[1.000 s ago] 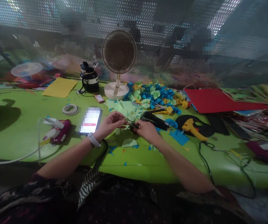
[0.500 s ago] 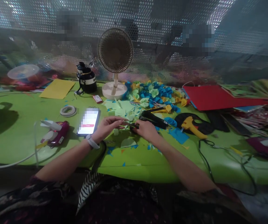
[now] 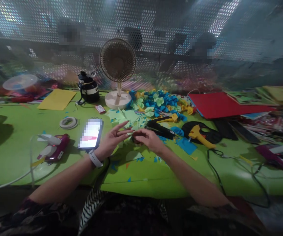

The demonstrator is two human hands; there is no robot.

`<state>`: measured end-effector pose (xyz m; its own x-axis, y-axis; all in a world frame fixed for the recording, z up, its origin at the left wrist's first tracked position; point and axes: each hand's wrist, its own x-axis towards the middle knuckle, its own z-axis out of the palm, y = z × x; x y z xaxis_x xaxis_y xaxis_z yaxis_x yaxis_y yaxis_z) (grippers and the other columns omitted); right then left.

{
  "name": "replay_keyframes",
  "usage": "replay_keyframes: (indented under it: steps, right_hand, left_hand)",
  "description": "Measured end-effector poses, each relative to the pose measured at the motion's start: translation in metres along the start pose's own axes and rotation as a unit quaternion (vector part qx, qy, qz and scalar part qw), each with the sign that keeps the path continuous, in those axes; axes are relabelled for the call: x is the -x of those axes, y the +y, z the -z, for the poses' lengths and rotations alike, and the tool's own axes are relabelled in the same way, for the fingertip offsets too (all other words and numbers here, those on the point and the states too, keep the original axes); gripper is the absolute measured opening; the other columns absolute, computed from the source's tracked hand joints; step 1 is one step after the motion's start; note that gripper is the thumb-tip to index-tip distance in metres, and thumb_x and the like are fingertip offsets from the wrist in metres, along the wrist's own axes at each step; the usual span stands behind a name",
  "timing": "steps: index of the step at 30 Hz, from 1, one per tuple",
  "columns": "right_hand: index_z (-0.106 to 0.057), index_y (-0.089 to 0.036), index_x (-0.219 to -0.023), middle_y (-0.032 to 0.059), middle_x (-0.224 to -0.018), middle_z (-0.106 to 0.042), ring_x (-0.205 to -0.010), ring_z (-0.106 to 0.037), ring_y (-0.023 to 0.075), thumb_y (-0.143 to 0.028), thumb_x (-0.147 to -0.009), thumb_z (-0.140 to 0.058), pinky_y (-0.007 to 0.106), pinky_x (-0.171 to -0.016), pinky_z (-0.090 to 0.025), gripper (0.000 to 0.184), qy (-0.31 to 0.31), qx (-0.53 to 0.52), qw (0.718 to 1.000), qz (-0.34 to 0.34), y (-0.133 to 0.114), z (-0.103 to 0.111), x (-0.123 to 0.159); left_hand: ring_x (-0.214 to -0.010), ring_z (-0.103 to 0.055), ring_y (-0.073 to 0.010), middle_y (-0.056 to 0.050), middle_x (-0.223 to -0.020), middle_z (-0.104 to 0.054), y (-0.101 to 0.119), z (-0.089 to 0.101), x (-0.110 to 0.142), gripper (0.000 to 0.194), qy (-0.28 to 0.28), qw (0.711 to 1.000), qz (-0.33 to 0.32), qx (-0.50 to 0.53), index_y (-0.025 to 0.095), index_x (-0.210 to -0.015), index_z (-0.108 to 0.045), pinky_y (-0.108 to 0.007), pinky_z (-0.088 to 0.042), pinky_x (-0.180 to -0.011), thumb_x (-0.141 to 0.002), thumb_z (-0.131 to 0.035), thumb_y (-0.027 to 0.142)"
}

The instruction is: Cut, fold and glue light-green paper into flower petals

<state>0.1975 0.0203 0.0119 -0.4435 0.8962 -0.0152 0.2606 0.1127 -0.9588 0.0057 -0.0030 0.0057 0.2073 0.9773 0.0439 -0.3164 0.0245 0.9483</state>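
Note:
My left hand (image 3: 111,141), with a pale watch on its wrist, hovers over the green table with its fingers stretched out and apart. Its fingertips come close to those of my right hand (image 3: 147,140). The fingers of my right hand are curled round a small dark object (image 3: 135,140), mostly hidden, whose kind I cannot make out. Pale green paper (image 3: 131,116) and cut scraps lie just beyond both hands. A half-round piece of pale green paper (image 3: 133,155) rests below them. Left of my left hand lies a lit phone (image 3: 90,134).
Behind the scraps are a heap of blue, green and yellow folded paper pieces (image 3: 159,101) and a fan (image 3: 118,60). A black stapler-like tool (image 3: 161,127) and a yellow glue gun (image 3: 200,136) with a trailing cord lie right. A tape roll (image 3: 69,123) and maroon power strip (image 3: 59,147) sit left.
My left hand's fingers, pinched together earlier, have spread out. My right hand has turned and drawn a little left, the dark object now more hidden in it. The camera view has shifted slightly.

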Motion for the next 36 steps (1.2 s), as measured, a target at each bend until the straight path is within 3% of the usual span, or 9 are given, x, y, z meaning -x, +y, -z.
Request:
replay_keyframes:
  steps: [5,10,13,16,20,22,26,31,36]
  right_hand:
    - [-0.064,-0.019,-0.092,0.0021,-0.091,-0.068,-0.076,-0.064,0.0120,-0.039,-0.070,-0.075,0.025,-0.070,-0.051,0.032,-0.058,-0.255,0.963,-0.061,-0.005,-0.017,0.006]
    - [-0.061,-0.020,-0.083,-0.0015,-0.078,-0.065,-0.066,-0.062,0.0103,-0.045,-0.060,-0.082,0.025,-0.068,-0.052,0.040,-0.017,-0.329,0.939,-0.102,-0.004,-0.022,0.009]
    - [-0.058,-0.020,-0.080,-0.0022,-0.073,-0.065,-0.056,-0.059,0.0087,-0.051,-0.064,-0.077,0.023,-0.058,-0.051,0.040,0.013,-0.260,0.963,-0.071,-0.007,-0.011,0.008]
    - [-0.056,-0.019,-0.080,-0.0039,-0.062,-0.063,-0.041,-0.049,0.0059,-0.055,-0.069,-0.073,0.020,-0.043,-0.041,0.041,0.008,-0.129,0.991,-0.030,-0.013,0.009,0.006]
    - [-0.059,-0.018,-0.086,-0.0031,-0.058,-0.061,-0.043,-0.051,0.0073,-0.050,-0.075,-0.068,0.020,-0.043,-0.043,0.034,-0.067,0.004,0.997,-0.043,-0.016,0.028,0.004]
    - [-0.059,-0.018,-0.084,-0.0028,-0.058,-0.060,-0.045,-0.053,0.0087,-0.046,-0.078,-0.065,0.022,-0.046,-0.044,0.029,-0.078,0.043,0.994,-0.055,-0.017,0.029,0.004]
    - [-0.059,-0.017,-0.079,-0.0023,-0.063,-0.057,-0.050,-0.054,0.0098,-0.045,-0.082,-0.060,0.023,-0.050,-0.044,0.028,-0.115,0.104,0.987,-0.050,-0.022,0.026,0.008]
    - [-0.060,-0.017,-0.073,0.0008,-0.072,-0.058,-0.068,-0.057,0.0135,-0.046,-0.084,-0.058,0.027,-0.066,-0.044,0.031,-0.087,0.169,0.981,0.040,-0.029,0.027,0.012]
    - [-0.061,-0.018,-0.068,0.0070,-0.110,-0.061,-0.095,-0.058,0.0174,-0.042,-0.081,-0.062,0.031,-0.084,-0.045,0.027,-0.031,0.132,0.984,0.117,-0.031,0.027,0.014]
  left_hand:
    - [-0.123,-0.056,-0.0245,-0.007,-0.106,-0.074,-0.010,-0.003,0.002,0.056,-0.013,0.999,0.010,0.030,0.021,-0.123,-0.061,-0.035,-0.046,-0.101,-0.070,-0.079,0.025]
    - [-0.114,-0.061,-0.0218,-0.006,-0.118,-0.069,-0.002,-0.005,0.009,0.043,-0.077,0.997,-0.011,-0.031,0.026,-0.121,-0.063,-0.034,-0.049,-0.097,-0.079,-0.071,0.028]
    - [-0.116,-0.059,-0.0216,-0.007,-0.124,-0.065,0.010,-0.003,0.011,0.052,-0.087,0.988,-0.048,-0.117,0.027,-0.130,-0.056,-0.033,-0.049,-0.094,-0.080,-0.069,0.026]
    - [-0.083,-0.065,-0.0174,-0.007,-0.097,-0.071,0.016,0.001,0.008,0.035,-0.037,0.959,-0.091,-0.264,0.020,-0.114,-0.066,-0.027,-0.051,-0.071,-0.081,-0.066,0.033]
    - [-0.058,-0.054,-0.0139,-0.003,-0.066,-0.063,0.009,0.006,0.008,0.022,-0.104,0.891,-0.093,-0.433,0.019,-0.076,-0.070,-0.026,-0.041,-0.057,-0.067,-0.077,0.039]
    - [-0.056,-0.051,-0.0137,-0.001,-0.065,-0.058,0.003,0.005,0.010,0.026,-0.122,0.882,-0.084,-0.448,0.020,-0.069,-0.068,-0.027,-0.040,-0.057,-0.057,-0.083,0.037]
    - [-0.056,-0.051,-0.0136,-0.003,-0.073,-0.061,-0.004,0.002,0.013,0.017,-0.180,0.856,-0.067,-0.479,0.020,-0.067,-0.064,-0.027,-0.040,-0.056,-0.062,-0.078,0.029]
    - [-0.058,-0.061,-0.0149,-0.003,-0.070,-0.066,-0.001,0.001,0.010,0.012,-0.168,0.907,-0.065,-0.381,0.020,-0.078,-0.062,-0.025,-0.045,-0.052,-0.070,-0.070,0.023]
    - [-0.064,-0.070,-0.0180,-0.005,-0.073,-0.071,0.001,0.002,0.006,0.022,-0.161,0.964,0.083,-0.193,0.019,-0.095,-0.054,-0.026,-0.052,-0.054,-0.079,-0.066,0.027]
